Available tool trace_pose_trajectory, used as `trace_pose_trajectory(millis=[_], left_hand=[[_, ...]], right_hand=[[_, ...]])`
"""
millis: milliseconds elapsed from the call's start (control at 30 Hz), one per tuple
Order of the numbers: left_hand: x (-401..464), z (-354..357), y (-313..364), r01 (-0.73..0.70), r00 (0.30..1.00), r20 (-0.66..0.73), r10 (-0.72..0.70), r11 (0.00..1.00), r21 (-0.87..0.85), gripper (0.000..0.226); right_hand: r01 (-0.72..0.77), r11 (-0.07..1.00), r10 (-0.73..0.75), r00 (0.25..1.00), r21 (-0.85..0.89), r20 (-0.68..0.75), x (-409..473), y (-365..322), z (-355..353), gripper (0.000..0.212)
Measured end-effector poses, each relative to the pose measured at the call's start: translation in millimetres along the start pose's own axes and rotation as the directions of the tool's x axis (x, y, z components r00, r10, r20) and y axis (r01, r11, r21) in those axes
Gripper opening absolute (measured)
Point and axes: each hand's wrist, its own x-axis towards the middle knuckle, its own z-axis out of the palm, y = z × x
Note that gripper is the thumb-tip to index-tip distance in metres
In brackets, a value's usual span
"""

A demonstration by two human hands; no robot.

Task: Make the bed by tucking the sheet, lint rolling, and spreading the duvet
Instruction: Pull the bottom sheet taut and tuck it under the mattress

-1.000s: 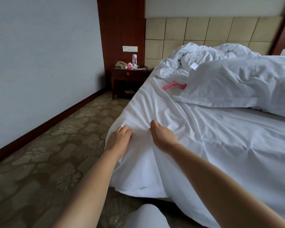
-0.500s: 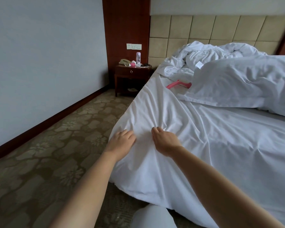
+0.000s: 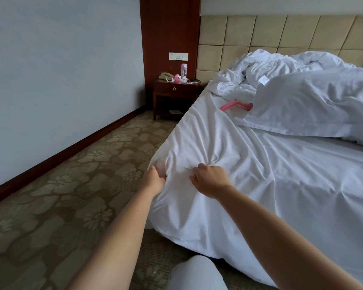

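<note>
A pale wall [image 3: 50,70] with a dark skirting board runs along the left above a flower-patterned carpet [image 3: 61,195]. Further right a dark nightstand [image 3: 174,95] stands at the bed's head, carrying a phone [image 3: 166,75], a small bottle [image 3: 184,70] and some pink bits too small to make out. The left hand [image 3: 155,178] pinches the sheet [image 3: 260,185] at the mattress edge, its fingertips buried in the fold. Just beside it the right hand [image 3: 210,180] grips a bunch of the same sheet on top, fingers curled, creases fanning out from it. The sheet hangs loose down the bed's side. Up the bed lies a pink lint roller [image 3: 236,106], probably, partly under a pillow [image 3: 314,105], with the crumpled duvet [image 3: 281,65] heaped against the padded headboard [image 3: 260,34]
</note>
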Motion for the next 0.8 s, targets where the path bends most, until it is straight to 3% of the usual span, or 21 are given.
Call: trace_pose_trajectory(millis=[100,200,267,433,600,800], left_hand=[[9.6,-2.8,-2.8,0.018,1.0,-0.012,-0.018,1.0,-0.007,0.038],[12.5,-5.6,-0.4,-0.041,0.999,0.01,0.041,0.995,0.086,0.007],[10.5,-6.5,-1.6,-0.079,0.996,0.042,0.073,0.982,0.17,0.02],[12.4,-19.3,-14.6,-0.042,0.999,0.015,0.04,0.963,0.265,0.011],[5.9,-52.6,-7.6,0.096,0.977,-0.211,0.029,0.823,0.559,0.018],[-1.3,-26.0,-3.4,0.15,0.987,-0.132,-0.088,0.785,0.6,0.028]], right_hand=[[-0.013,1.0,0.014,1.0,0.025,-0.012,2.4,-2.2,3.7,0.037],[-0.037,0.998,0.039,0.999,0.054,-0.032,7.2,-2.0,4.6,0.038],[-0.036,0.998,0.037,0.999,0.053,-0.033,10.2,-3.4,5.0,0.039],[-0.056,0.998,0.056,0.998,0.019,-0.016,16.4,-8.4,2.4,0.038],[-0.065,0.998,0.065,0.998,0.015,0.012,18.2,-10.1,0.4,0.028],[0.031,0.999,-0.029,0.999,-0.041,0.034,9.3,-6.0,3.6,0.028]])
